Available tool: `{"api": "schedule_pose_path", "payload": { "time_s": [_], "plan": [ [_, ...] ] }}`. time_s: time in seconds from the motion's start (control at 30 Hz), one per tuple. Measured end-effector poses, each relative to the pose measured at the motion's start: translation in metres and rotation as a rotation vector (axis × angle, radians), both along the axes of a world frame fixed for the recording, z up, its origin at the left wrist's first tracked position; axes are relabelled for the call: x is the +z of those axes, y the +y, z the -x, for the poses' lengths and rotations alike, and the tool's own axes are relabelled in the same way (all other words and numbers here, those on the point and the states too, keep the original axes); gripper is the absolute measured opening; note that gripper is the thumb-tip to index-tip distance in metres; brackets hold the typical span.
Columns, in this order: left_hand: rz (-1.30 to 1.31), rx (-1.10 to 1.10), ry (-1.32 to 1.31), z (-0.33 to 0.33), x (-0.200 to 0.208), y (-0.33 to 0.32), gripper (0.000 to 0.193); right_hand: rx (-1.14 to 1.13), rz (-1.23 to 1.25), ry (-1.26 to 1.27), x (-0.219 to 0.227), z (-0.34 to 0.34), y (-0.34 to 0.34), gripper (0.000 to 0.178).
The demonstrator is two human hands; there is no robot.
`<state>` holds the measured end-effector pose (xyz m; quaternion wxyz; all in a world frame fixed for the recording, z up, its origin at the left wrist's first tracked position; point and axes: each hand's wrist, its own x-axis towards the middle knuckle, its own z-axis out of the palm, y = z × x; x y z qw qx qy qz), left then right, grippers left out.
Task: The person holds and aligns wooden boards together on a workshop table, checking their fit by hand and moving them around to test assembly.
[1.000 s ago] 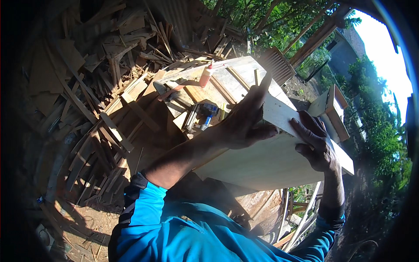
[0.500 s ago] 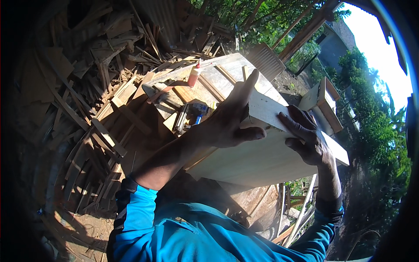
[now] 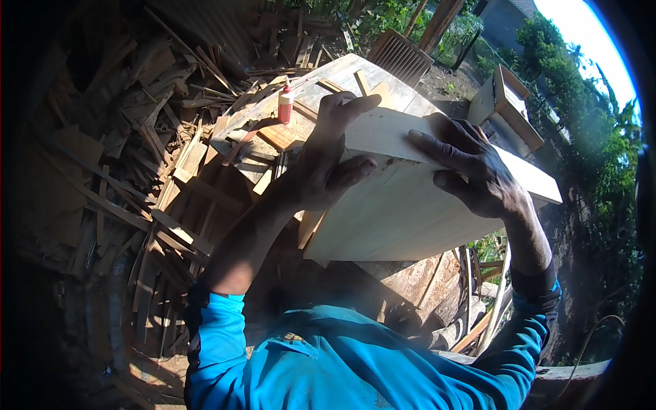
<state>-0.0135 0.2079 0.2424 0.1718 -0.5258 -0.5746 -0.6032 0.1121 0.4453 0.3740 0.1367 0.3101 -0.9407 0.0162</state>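
In front of me stands a pale wooden box (image 3: 396,212), tilted, with a broad smooth panel facing me and a narrow board along its top. My left hand (image 3: 324,154) is at its upper left corner, index finger bent over the top board and thumb by the front panel. Further right, my right hand (image 3: 478,164) grips the same top edge, fingers lying across the board and thumb on the panel side. The box hides what lies behind it, and the far fingers of my left hand are partly out of sight.
Behind the box, a worktable (image 3: 342,67) carries a red-capped glue bottle (image 3: 285,106) and several wood strips. Scrap wood (image 3: 147,130) is heaped at the left. Another wooden box (image 3: 509,113) stands at the far right, and a slatted panel (image 3: 400,58) beyond the table.
My left index finger, pointing up before, now bends over the box's top edge. The right hand stays on the board, its fingers slightly shifted. The nail gun is now mostly hidden behind my left arm.
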Motion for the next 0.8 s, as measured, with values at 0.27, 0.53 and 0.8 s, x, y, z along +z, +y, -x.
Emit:
{"api": "schedule_pose_path", "payload": {
  "time_s": [0.27,0.53,0.8],
  "plan": [
    [-0.105,-0.087,0.021,0.005,-0.005,0.003,0.049,0.06,0.061,0.051,-0.006,0.001,0.004,0.061],
    [-0.142,-0.134,-0.068,0.01,-0.006,0.007,0.049,0.051,0.075,0.058,-0.005,0.002,0.001,0.064],
    [-0.07,-0.063,0.043,0.013,0.0,0.004,0.063,-0.002,0.078,0.0,-0.002,0.0,0.004,0.068]
  ]
}}
